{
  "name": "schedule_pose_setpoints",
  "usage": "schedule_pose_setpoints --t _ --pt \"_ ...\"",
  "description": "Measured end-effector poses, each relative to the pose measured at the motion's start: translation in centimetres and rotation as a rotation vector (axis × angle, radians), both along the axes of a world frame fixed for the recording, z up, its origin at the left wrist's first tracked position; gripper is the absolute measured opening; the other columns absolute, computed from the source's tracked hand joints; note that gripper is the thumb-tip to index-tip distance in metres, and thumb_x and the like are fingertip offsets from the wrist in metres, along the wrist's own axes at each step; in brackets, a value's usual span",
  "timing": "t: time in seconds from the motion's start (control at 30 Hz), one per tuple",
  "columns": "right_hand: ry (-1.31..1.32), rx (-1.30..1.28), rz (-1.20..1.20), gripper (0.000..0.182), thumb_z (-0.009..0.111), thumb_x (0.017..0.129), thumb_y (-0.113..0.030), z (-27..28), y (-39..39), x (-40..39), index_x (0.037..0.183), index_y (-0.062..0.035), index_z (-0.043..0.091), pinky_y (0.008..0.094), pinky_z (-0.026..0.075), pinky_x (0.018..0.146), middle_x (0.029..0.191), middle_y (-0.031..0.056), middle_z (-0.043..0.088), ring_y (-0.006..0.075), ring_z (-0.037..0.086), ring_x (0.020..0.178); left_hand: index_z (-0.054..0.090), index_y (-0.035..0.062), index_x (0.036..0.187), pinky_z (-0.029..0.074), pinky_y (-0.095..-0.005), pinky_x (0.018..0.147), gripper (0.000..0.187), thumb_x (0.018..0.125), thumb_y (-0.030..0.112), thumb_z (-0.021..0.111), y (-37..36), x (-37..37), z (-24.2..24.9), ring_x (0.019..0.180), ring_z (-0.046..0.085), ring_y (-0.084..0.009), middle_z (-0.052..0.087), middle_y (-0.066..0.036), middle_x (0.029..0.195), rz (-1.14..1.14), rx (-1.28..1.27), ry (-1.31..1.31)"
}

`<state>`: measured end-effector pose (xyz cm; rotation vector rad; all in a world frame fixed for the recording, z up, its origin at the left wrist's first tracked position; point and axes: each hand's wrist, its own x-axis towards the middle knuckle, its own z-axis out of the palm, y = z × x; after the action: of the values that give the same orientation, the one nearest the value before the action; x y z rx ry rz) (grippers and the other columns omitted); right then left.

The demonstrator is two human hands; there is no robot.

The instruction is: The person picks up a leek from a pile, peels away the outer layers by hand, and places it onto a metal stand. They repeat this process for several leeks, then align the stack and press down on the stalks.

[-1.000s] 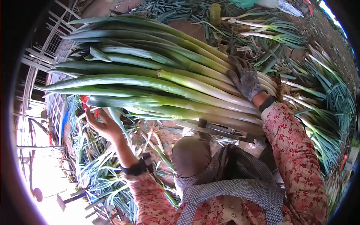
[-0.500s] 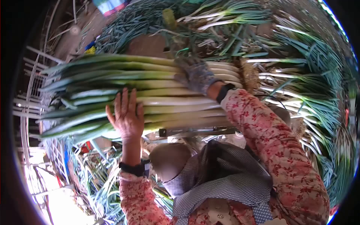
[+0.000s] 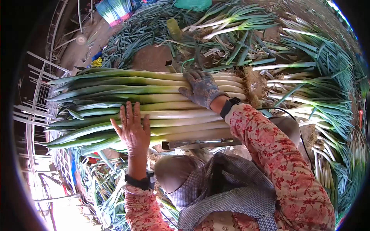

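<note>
A broad row of leeks (image 3: 169, 106) lies side by side in front of me, green leaves to the left, white shanks and roots (image 3: 254, 82) to the right. My left hand (image 3: 134, 125), bare, rests flat on the near leeks where green turns pale, fingers spread. Farther right, my right hand (image 3: 202, 87) wears a grey patterned glove and lies over the white shanks near the far side, thumb apart from the fingers. Neither hand is wrapped round a leek. Part of a metal frame (image 3: 200, 144) shows under the near edge of the row.
More leeks (image 3: 325, 96) lie heaped along the right, with another bunch (image 3: 239, 19) at the back. Cut green leaves (image 3: 135, 34) cover the ground at the far left. A white wire rack (image 3: 38, 92) stands left. My knees (image 3: 175, 169) are close below the row.
The leeks and both hands sit slightly lower in the view. Both hands keep nearly the same places on the row, and the picture is sharper.
</note>
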<state>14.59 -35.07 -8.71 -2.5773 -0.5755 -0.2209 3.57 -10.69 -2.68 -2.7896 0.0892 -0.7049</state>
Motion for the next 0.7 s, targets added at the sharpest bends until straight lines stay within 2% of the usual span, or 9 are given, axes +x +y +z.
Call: schedule_pose_setpoints --t 0.2,0.3,0.43,0.53,0.57,0.6,0.63,0.67,0.7 --pt "0.06 0.024 0.001 0.067 0.041 0.09 -0.054 0.1 -0.1 -0.1 0.132 -0.003 0.044 0.0437 0.023 0.108 0.136 0.0171 0.045 0.0341 0.036 0.129 0.046 0.02 0.134 0.016 -0.0551 0.11 0.051 0.088 0.04 0.055 -5.0 4.6 3.6 0.132 0.037 -0.0232 0.043 -0.004 0.141 -0.129 0.013 0.148" --pt "0.063 0.005 -0.004 0.067 0.039 0.09 -0.055 0.3 -0.1 -0.1 0.134 -0.0031 0.043 0.0437 0.022 0.109 0.137 0.0169 0.043 0.0338 0.034 0.131 0.048 0.0205 0.133 0.019 -0.0548 0.108 0.05 0.089 0.046 0.049 -5.7 9.9 1.9 0.131 0.038 -0.023 0.046 -0.004 0.138 -0.189 0.106 0.114" --pt "-0.072 0.052 -0.017 0.061 0.043 0.091 -0.05 -0.6 -0.2 -0.1 0.129 -0.0028 0.047 0.0429 0.027 0.106 0.134 0.017 0.046 0.0331 0.041 0.124 0.053 0.0195 0.128 0.023 -0.0518 0.108 0.05 0.092 0.051 0.036 -5.9 12.6 -0.7 0.129 0.04 -0.0231 0.049 -0.003 0.135 -0.03 0.089 0.311" --pt "-0.09 -0.058 0.178 0.057 0.042 0.091 -0.049 -0.6 -2.1 0.9 0.129 -0.0059 0.048 0.0438 0.03 0.105 0.131 0.0165 0.049 0.0326 0.044 0.122 0.056 0.0186 0.124 0.024 -0.0506 0.107 0.047 0.092 0.048 0.037 -5.8 12.6 -0.3 0.128 0.042 -0.0225 0.051 -0.003 0.132 -0.025 0.044 0.355" --pt "-0.161 -0.274 0.293 0.05 0.041 0.093 -0.045 -0.4 -3.7 1.5 0.128 -0.0103 0.051 0.0443 0.034 0.103 0.131 0.015 0.05 0.0318 0.046 0.121 0.057 0.0183 0.123 0.025 -0.0502 0.106 0.046 0.092 0.047 0.037 -5.9 12.5 -0.3 0.127 0.042 -0.0224 0.052 -0.003 0.132 -0.03 0.042 0.344" --pt "-0.046 -0.329 0.231 0.044 0.041 0.094 -0.04 -1.4 -4.9 2.7 0.126 -0.0127 0.053 0.0417 0.037 0.102 0.133 0.0134 0.049 0.0304 0.046 0.122 0.058 0.018 0.121 0.025 -0.0499 0.106 0.045 0.092 0.046 0.037 -6.0 12.6 -0.3 0.127 0.042 -0.0223 0.053 -0.003 0.131 -0.03 0.04 0.331" --pt "0.498 -0.095 0.015 0.042 0.041 0.095 -0.036 6.1 -6.6 0.6 0.127 -0.0124 0.053 0.0385 0.036 0.104 0.135 0.0124 0.048 0.03 0.044 0.124 0.059 0.0178 0.12 0.026 -0.0496 0.106 0.044 0.092 0.044 0.037 -5.9 12.5 -0.4 0.127 0.043 -0.0221 0.053 -0.003 0.13 -0.028 0.04 0.325" --pt "-0.035 -0.45 0.206 0.042 0.04 0.096 -0.035 0.0 -9.2 2.7 0.129 -0.0118 0.052 0.038 0.035 0.105 0.134 0.014 0.048 0.0308 0.044 0.124 0.059 0.0176 0.12 0.026 -0.0494 0.106 0.044 0.092 0.044 0.037 -5.8 12.4 -0.5 0.127 0.043 -0.0221 0.053 -0.003 0.131 -0.029 0.051 0.328" --pt "0.104 -0.188 0.02 0.043 0.041 0.096 -0.035 0.3 -10.4 2.2 0.13 -0.0103 0.05 0.0387 0.033 0.106 0.135 0.0152 0.046 0.0308 0.043 0.126 0.059 0.0173 0.12 0.026 -0.0491 0.106 0.043 0.092 0.043 0.037 -5.9 12.4 -0.4 0.127 0.043 -0.0221 0.053 -0.003 0.131 -0.028 0.061 0.329"
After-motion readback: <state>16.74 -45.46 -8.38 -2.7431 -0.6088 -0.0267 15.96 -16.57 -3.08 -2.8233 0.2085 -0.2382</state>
